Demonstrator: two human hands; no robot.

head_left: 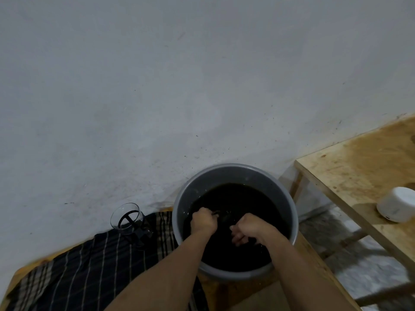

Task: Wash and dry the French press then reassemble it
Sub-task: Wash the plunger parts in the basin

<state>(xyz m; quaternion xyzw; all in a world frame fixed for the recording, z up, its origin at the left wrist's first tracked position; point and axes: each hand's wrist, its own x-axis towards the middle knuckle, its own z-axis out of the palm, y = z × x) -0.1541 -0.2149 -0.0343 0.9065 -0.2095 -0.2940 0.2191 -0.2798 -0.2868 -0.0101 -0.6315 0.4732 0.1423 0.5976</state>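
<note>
Nearest the camera, two bare forearms are stretched forward into a grey basin that is filled with very dark water. The right hand is held low in the basin, its fingers curled inward at the water's surface; something dark seems to be grasped there, but what it is cannot be told. The left hand is held a little farther in, its fingers clenched around a small dark part that barely shows above the water; its shape cannot be made out.

The basin is set on a wooden surface. Just to its left, a dark striped cloth is spread over the same surface. On the far end of that cloth, the glass beaker of the French press is stood in its black frame, apart from the basin and touched by neither hand.

To the right, a second wooden table is seen, stained and worn, with a small white container placed near its edge. Behind everything, a pale grey wall is seen, marked with small dark specks.
</note>
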